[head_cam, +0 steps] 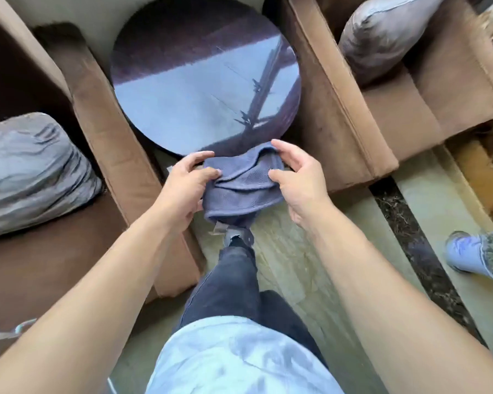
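Note:
A folded blue-grey cloth [241, 189] hangs in the air just in front of a round glossy dark table [205, 89]. My left hand [184, 189] pinches the cloth's left edge between thumb and fingers. My right hand [295, 177] holds its right edge, fingers curled over the top fold and thumb on the near side. The cloth's upper fold overlaps the table's near rim in the view; I cannot tell if it touches. Its lower fold droops over my knee.
Brown sofas flank the table: one at left [103, 115] with a grey cushion [32, 169], one at right [339, 109] with a grey cushion [387, 35]. Another person's shoe [478, 254] stands on the floor at right. My dark-trousered legs [231, 280] stand below the cloth.

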A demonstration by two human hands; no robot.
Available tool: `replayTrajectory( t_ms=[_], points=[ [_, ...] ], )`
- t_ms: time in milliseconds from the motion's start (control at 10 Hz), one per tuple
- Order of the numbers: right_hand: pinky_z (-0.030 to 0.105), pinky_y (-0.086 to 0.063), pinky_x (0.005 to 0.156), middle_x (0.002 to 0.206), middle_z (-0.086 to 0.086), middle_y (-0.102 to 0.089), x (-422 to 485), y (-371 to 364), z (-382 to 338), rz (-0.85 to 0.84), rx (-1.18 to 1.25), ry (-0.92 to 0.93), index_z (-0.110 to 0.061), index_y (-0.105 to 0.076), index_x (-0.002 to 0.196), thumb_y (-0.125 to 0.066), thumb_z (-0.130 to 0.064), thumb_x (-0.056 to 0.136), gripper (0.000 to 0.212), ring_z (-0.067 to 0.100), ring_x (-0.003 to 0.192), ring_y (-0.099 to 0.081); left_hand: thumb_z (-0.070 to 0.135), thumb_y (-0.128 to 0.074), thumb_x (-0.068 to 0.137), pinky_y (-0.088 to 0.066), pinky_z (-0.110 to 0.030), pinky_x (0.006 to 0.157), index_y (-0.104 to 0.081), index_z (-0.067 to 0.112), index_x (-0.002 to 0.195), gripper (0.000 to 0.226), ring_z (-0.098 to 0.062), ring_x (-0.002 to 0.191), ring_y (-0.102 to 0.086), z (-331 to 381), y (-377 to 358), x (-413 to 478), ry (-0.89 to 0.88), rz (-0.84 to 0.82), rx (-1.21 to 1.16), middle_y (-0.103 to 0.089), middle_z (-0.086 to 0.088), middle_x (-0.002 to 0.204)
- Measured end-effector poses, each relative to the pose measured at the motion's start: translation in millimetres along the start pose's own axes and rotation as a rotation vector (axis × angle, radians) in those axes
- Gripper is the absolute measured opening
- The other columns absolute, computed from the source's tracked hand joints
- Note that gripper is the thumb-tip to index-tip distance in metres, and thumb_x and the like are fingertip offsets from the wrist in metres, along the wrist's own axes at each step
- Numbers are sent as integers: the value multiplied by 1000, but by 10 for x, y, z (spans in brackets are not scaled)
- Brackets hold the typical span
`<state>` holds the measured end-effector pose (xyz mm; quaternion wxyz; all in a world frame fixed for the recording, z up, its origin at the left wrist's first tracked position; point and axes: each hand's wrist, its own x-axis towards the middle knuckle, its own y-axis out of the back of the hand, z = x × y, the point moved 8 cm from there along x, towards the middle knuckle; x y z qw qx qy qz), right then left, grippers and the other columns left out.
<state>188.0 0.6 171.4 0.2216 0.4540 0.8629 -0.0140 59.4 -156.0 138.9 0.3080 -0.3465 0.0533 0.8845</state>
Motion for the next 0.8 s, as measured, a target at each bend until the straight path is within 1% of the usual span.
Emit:
replayTrajectory(
  t_ms=[100,200,300,400,500,600,700,800],
  points=[
    [33,-46,109,132,8,-65,1057,-191,-123,-138,-112,26,-9,-61,130,-48,24,74,67,14,123,-61,-3,-55,87,-51,-36,76,-61,25,114,40,-16,79,-64,203,-146,798,-33,91,-74,-68,3,89],
    [38,-44,112,132,5,-65,1895,-389,-173,-215,-158,70,-15,-62,129,-49,19,69,70,14,127,-58,-9,-50,88,-53,-25,71,-54,24,122,47,-8,84,-65,390,-186,1461,-158,146,-67,-68,5,98],
    [38,-42,114,132,-4,-63,2597,-635,-31,-261,-180,138,-22,-61,131,-48,14,68,73,10,132,-53,-10,-50,84,-51,-29,95,-50,18,129,53,-12,112,-63,503,-155,2054,-357,213,47,-63,-6,127],
    [28,-41,112,141,-8,-57,3090,-870,308,-294,-279,161,-23,-55,139,-48,12,75,74,6,133,-50,-7,-53,87,-56,-28,85,-47,24,131,54,-12,103,-67,226,-80,2661,-265,282,51,-64,3,120],
    [17,-34,110,151,-3,-49,3410,-999,827,-376,-512,88,-23,-51,143,-50,7,80,70,13,137,-47,15,-67,76,-54,-41,97,-53,36,128,58,-19,113,-65,-226,96,3049,-70,488,177,-65,9,117],
    [3,-19,101,158,1,-38,3517,-1032,1041,-486,-706,137,-17,-47,147,-55,3,84,67,15,144,-37,12,-65,75,-38,-21,105,-59,32,129,58,-15,121,-57,-271,54,3116,-37,656,446,-62,2,126],
    [11,-18,109,166,2,-20,3488,-1044,1003,-706,-838,67,-21,-38,152,-54,0,87,70,16,150,-26,7,-58,82,-33,-19,98,-56,26,135,56,-23,125,-53,-77,-101,3021,24,689,590,-58,-9,133],
    [25,-20,117,166,7,-21,3390,-862,749,-833,-1027,-3,-21,-33,154,-56,-10,91,68,24,151,-23,10,-53,85,-39,-33,105,-38,21,149,67,-33,132,-48,-34,-247,2805,261,640,588,-49,-15,146]
  ],
)
